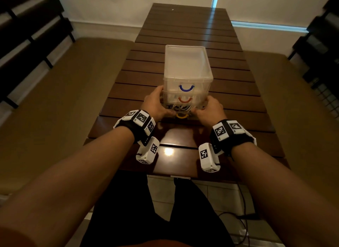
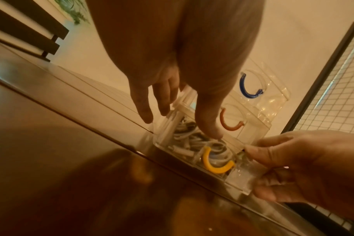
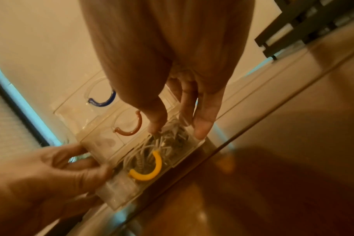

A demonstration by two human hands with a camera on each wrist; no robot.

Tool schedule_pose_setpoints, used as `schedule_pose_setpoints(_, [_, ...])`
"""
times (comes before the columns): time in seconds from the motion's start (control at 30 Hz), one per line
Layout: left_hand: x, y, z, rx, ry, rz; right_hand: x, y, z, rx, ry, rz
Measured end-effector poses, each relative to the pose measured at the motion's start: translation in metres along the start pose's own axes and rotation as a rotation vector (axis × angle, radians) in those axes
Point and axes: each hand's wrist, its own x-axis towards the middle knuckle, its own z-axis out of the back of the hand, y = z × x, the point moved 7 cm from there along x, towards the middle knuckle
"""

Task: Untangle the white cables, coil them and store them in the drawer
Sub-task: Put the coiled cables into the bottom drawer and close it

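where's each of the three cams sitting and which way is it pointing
Head: on the head, facing forward and down at the drawer unit on the table; both forearms show.
Left wrist: along the left hand toward the bottom drawer.
Right wrist: along the right hand toward that drawer.
Both wrist views share the yellow handle and white cables.

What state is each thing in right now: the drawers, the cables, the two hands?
Blue drawer: shut.
Red drawer: shut.
Yellow drawer: slightly out, cables inside.
Cables: heaped in yellow drawer.
Left hand: holding the unit's left side.
Right hand: holding its right side.
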Motion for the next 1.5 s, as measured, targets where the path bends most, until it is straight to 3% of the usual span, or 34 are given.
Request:
schedule_pose_setpoints(0.17, [-0.005,-0.006,0.0,0.095,0.028,-0.01,0.001,-0.015,-0.011,0.306,0.111,-0.29])
schedule_pose_setpoints(0.3, [-0.009,-0.006,0.001,0.146,0.042,-0.031,0.007,-0.012,-0.015,0.34,0.118,-0.263])
schedule_pose_setpoints(0.47, [-0.009,-0.007,0.009,0.223,0.065,-0.045,0.006,-0.022,-0.008,0.402,0.299,-0.261])
schedule_pose_setpoints(0.7, [-0.004,-0.009,0.01,0.395,0.039,-0.09,0.012,-0.017,-0.013,0.329,0.25,-0.279])
schedule_pose_setpoints(0.83, [0.0,-0.009,0.012,0.475,0.013,-0.105,0.015,-0.019,-0.009,0.313,0.304,-0.298])
schedule_pose_setpoints(1.1, [0.006,-0.008,0.012,0.625,0.008,-0.115,0.023,-0.015,-0.008,0.243,0.321,-0.255])
schedule_pose_setpoints(1.27, [0.008,-0.006,0.015,0.625,0.017,-0.132,0.023,-0.014,-0.005,0.065,0.299,-0.06])
schedule_pose_setpoints(1.5, [0.008,-0.009,0.013,0.569,-0.056,-0.131,0.029,-0.011,-0.002,-0.111,0.11,0.082])
